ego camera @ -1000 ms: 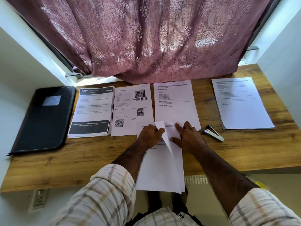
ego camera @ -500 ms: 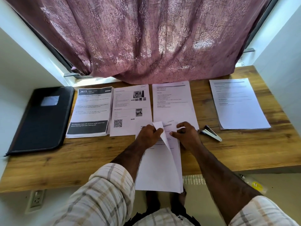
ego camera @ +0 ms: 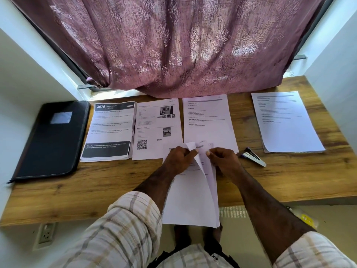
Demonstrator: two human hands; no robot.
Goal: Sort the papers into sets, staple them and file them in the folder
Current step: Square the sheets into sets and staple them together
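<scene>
A: Hands at mid-surface. Left hand (ego camera: 178, 158) pinches the lifted top sheet's corner; right hand (ego camera: 224, 161) pinches a sheet of the loose stack (ego camera: 190, 200), which overhangs the wooden surface (ego camera: 108, 182) edge.

B: Hidden?

A: Stack's printed lines, under both hands. Stapler (ego camera: 253, 156) lies just right of the right hand. Black folder (ego camera: 52, 140) far left, closed. Sorted piles' small print unreadable.

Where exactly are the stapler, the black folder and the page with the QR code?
stapler (ego camera: 253, 157): head view, on its metal body.
black folder (ego camera: 52, 144): head view, middle of its cover.
page with the QR code (ego camera: 154, 132): head view, its printed middle.
</scene>
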